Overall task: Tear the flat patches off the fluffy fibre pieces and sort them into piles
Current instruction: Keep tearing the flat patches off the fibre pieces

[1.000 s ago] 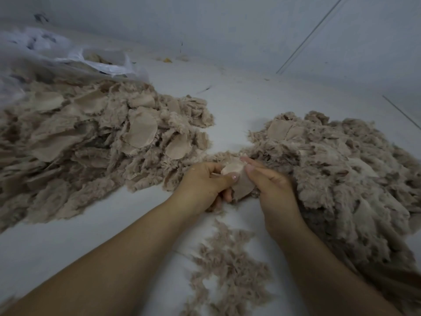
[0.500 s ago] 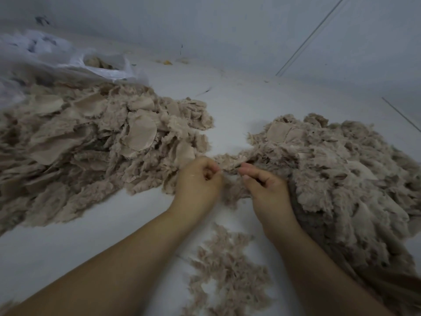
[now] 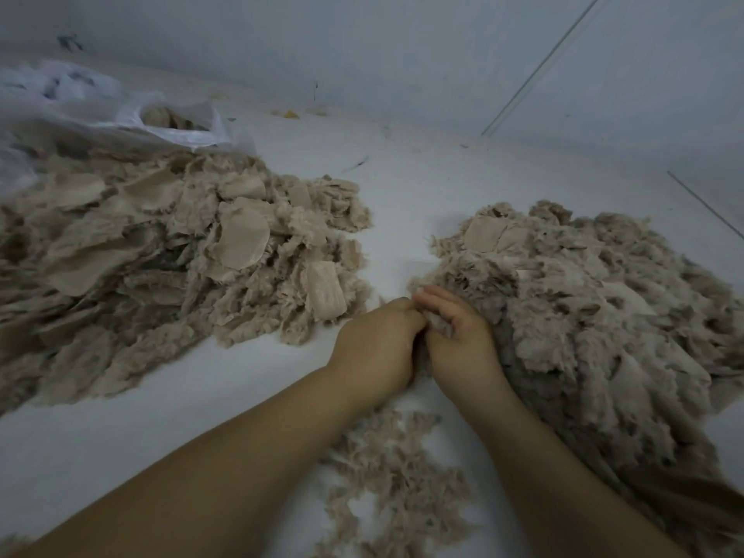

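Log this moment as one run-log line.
left hand: grips fibre piece | right hand: grips same piece | at near edge of right pile | left pile untouched

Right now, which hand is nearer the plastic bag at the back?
Left. The left hand is on the plastic bag's side, with the patch-strewn pile between them. The right hand sits further right, against the fluffy pile.
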The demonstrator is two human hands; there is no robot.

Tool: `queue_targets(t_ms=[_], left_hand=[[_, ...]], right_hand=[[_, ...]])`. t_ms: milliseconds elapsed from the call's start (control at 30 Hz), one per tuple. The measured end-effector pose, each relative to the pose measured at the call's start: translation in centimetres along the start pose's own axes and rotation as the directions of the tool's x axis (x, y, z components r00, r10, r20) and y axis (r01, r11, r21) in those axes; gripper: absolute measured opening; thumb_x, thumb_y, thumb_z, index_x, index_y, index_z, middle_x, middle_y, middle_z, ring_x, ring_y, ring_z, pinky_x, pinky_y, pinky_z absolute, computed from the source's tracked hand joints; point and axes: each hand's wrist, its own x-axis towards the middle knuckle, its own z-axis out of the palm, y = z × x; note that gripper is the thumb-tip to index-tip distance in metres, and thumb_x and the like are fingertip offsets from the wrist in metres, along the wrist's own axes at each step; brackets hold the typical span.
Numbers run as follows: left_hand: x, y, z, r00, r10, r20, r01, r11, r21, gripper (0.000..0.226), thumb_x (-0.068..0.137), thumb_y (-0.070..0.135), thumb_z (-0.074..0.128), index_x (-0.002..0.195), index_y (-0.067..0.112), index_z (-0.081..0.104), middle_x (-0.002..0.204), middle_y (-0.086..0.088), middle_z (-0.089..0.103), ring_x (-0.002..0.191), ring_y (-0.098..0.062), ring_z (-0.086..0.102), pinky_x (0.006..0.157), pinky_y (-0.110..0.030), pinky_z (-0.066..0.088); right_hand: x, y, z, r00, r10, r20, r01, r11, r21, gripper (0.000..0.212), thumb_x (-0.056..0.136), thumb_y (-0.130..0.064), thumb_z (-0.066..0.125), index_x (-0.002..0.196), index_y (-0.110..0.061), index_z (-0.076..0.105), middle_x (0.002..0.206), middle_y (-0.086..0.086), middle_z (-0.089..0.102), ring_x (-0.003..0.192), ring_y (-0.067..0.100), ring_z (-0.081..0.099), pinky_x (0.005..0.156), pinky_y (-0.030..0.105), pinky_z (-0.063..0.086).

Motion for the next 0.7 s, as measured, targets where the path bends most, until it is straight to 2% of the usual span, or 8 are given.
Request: queue_targets(t_ms=[167, 333, 400, 500, 567, 600, 667, 700], left_hand=[[0.2, -0.7, -0.4, 0.986, -0.15, -0.075, 0.141, 0.984, -0.106, 0.022, 0.091, 0.013, 0.056, 0.11, 0.012, 0.065, 0.102, -0.007, 0.059, 0.091, -0.025, 0.057, 0.077, -0.042, 0.049], [0.2, -0.3, -0.4, 0.987, -0.159, -0.038, 0.157, 0.987, -0.037, 0.012, 0.094, 0.013, 0.053, 0.086, 0.008, 0.061, 0.082, -0.004, 0.048, 0.081, -0.029, 0.054, 0.068, -0.043, 0.046], [-0.1, -0.4, -0.4, 0.983, -0.153, -0.099, 0.135, 0.977, -0.164, 0.016, 0.096, 0.013, 0.054, 0.081, 0.009, 0.057, 0.079, -0.004, 0.051, 0.074, -0.027, 0.052, 0.067, -0.045, 0.047], [-0.6, -0.4, -0.6, 0.964, -0.194, -0.181, 0.11, 0.912, -0.394, 0.013, 0.095, 0.007, 0.055, 0.081, 0.008, 0.055, 0.074, -0.008, 0.056, 0.07, -0.025, 0.054, 0.064, -0.045, 0.048], [-1.0, 0.0, -0.9, 0.964, -0.187, -0.19, 0.086, 0.892, -0.445, 0.018, 0.095, 0.006, 0.055, 0.078, 0.014, 0.054, 0.069, -0.001, 0.054, 0.065, -0.015, 0.051, 0.059, -0.034, 0.046], [-1.2, 0.2, -1.0, 0.962, -0.187, -0.2, 0.076, 0.883, -0.463, 0.021, 0.095, 0.006, 0.054, 0.077, 0.017, 0.053, 0.067, 0.002, 0.052, 0.062, -0.01, 0.048, 0.056, -0.027, 0.042], [-1.4, 0.8, -1.4, 0.951, -0.195, -0.238, 0.049, 0.859, -0.509, 0.021, 0.095, 0.002, 0.052, 0.077, 0.014, 0.051, 0.066, 0.001, 0.048, 0.059, -0.01, 0.042, 0.055, -0.026, 0.035], [-1.5, 0.9, -1.6, 0.943, -0.208, -0.261, 0.037, 0.842, -0.538, 0.02, 0.095, 0.001, 0.051, 0.078, 0.012, 0.051, 0.066, 0.001, 0.046, 0.058, -0.01, 0.04, 0.055, -0.025, 0.034]], right_hand=[[0.2, 0.2, 0.5, 0.997, 0.044, 0.065, -0.035, 0.99, -0.137, 0.048, 0.094, 0.013, 0.044, 0.139, 0.002, 0.053, 0.157, 0.002, 0.036, 0.124, -0.001, 0.034, 0.079, -0.011, 0.03], [0.1, -0.1, 0.4, 0.994, 0.066, 0.089, -0.05, 0.984, -0.17, 0.046, 0.097, 0.009, 0.044, 0.143, 0.003, 0.049, 0.159, 0.002, 0.033, 0.121, -0.002, 0.035, 0.075, -0.011, 0.029], [0.2, -0.2, 0.3, 0.994, 0.065, 0.09, -0.047, 0.981, -0.187, 0.045, 0.098, 0.007, 0.045, 0.142, 0.002, 0.05, 0.158, 0.003, 0.036, 0.127, 0.002, 0.039, 0.087, -0.005, 0.033], [0.2, -0.2, 0.2, 0.994, 0.058, 0.093, -0.032, 0.964, -0.264, 0.044, 0.097, 0.004, 0.045, 0.139, -0.001, 0.055, 0.159, 0.0, 0.036, 0.142, 0.015, 0.037, 0.11, 0.019, 0.034], [0.0, -0.5, 0.3, 0.994, 0.073, 0.084, -0.049, 0.964, -0.26, 0.035, 0.096, -0.001, 0.047, 0.126, 0.001, 0.065, 0.146, -0.002, 0.048, 0.131, 0.014, 0.046, 0.104, 0.026, 0.041], [-0.1, -0.6, 0.4, 0.996, 0.068, 0.063, -0.05, 0.965, -0.258, 0.028, 0.092, -0.003, 0.047, 0.108, 0.004, 0.069, 0.128, -0.002, 0.058, 0.114, 0.015, 0.055, 0.093, 0.032, 0.046], [0.0, -0.3, 0.4, 0.998, 0.062, 0.016, -0.055, 0.958, -0.281, 0.014, 0.085, -0.001, 0.047, 0.08, 0.005, 0.058, 0.096, 0.006, 0.06, 0.087, 0.024, 0.057, 0.076, 0.038, 0.047], [0.1, -0.2, 0.5, 0.997, 0.08, 0.004, -0.074, 0.949, -0.306, 0.012, 0.086, 0.002, 0.047, 0.08, 0.005, 0.057, 0.101, 0.014, 0.061, 0.092, 0.029, 0.059, 0.081, 0.04, 0.05]])
